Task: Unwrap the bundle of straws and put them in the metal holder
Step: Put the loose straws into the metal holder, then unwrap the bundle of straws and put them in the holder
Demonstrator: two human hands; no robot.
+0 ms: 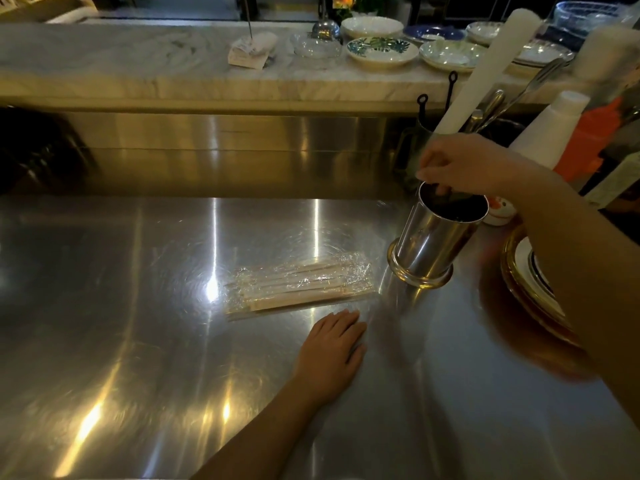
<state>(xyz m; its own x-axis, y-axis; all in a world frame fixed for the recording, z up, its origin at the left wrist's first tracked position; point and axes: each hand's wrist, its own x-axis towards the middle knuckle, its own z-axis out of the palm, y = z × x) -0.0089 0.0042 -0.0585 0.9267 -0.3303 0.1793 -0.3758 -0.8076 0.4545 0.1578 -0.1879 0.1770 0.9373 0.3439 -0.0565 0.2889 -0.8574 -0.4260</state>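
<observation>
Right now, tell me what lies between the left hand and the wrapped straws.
Nothing: in the head view only bare steel counter separates the left hand, flat on it, from the wrapped straw bundle.

Right hand [460,168] fingertips hidden inside the metal holder [436,237].

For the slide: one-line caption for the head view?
Right hand grips the rim of the shiny metal holder; left hand rests flat beside the still-wrapped straw bundle on the steel counter.
</observation>
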